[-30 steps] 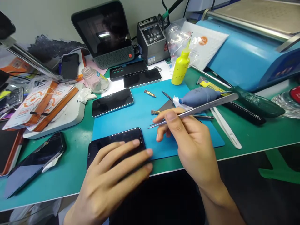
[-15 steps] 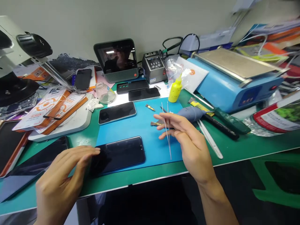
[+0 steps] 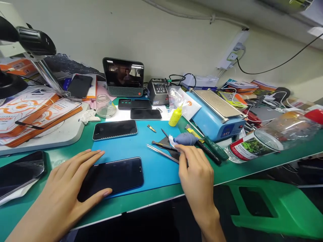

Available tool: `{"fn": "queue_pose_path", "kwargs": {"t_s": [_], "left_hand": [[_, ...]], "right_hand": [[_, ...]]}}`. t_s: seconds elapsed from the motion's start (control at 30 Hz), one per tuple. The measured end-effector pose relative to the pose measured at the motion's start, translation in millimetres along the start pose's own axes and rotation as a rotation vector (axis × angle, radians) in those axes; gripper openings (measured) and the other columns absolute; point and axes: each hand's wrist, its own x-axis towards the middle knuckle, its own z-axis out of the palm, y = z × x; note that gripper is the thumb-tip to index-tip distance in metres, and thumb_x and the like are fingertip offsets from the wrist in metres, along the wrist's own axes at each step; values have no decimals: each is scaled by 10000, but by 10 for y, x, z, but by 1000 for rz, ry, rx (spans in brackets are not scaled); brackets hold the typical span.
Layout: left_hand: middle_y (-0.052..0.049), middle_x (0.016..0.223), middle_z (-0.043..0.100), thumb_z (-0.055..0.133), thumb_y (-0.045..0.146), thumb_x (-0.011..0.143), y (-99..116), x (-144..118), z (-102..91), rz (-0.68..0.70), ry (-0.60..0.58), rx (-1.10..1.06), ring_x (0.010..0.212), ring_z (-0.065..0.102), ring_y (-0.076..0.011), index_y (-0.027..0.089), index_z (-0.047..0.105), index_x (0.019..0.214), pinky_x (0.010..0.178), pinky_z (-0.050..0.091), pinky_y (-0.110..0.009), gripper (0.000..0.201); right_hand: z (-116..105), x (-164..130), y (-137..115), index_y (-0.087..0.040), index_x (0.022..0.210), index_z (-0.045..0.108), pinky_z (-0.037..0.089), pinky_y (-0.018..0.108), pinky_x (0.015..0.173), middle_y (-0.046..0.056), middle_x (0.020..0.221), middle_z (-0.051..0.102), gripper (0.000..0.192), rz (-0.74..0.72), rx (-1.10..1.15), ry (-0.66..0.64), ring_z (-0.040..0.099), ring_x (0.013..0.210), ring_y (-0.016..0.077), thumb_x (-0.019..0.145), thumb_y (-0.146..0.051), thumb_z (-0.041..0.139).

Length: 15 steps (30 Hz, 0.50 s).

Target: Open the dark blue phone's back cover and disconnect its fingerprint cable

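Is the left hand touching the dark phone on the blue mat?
Touching. In the head view the left hand lies flat on the dark phone, covering its left end.

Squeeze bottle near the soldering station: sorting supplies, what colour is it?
Yellow bottle, seen best in the head view.

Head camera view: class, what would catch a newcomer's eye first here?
A dark phone lies on the blue mat, with the left hand flat on its near end. The right hand rests by the tweezers on the mat. Behind stands a blue machine.

No legible text anywhere.
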Motion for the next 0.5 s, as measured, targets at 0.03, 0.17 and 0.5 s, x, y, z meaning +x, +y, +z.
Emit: {"fn": "queue_pose_path", "kwargs": {"t_s": [0.03, 0.17, 0.5], "left_hand": [[-169, 1675, 649, 486, 801, 1161, 17, 11, -8, 7, 9, 5, 1491, 628, -437, 262, 434, 1806, 1178, 449, -553, 842], [-193, 1618, 664, 464, 777, 1185, 80, 70, -51, 24, 38, 7, 1467, 617, -428, 199, 475, 1761, 1180, 430, -531, 817], [-173, 1605, 698, 474, 800, 1186, 172, 104, -179, 29, -4, -30, 1538, 588, -404, 209, 459, 1767, 1247, 439, -558, 829]], "right_hand": [[-17, 5, 59, -179, 1310, 768, 706, 387, 955, 46, 1169, 819, 215, 4, -44, 0, 793, 1045, 198, 1156, -83, 653], [-24, 64, 221, -186, 1389, 758, 720, 422, 1026, 67, 1301, 809, 249, -30, -171, -24, 802, 1155, 217, 1144, -149, 734], [217, 503, 437, -174, 1115, 781, 678, 407, 968, 26, 1055, 769, 170, -44, -167, -41, 756, 1000, 195, 1157, -339, 780]]}}
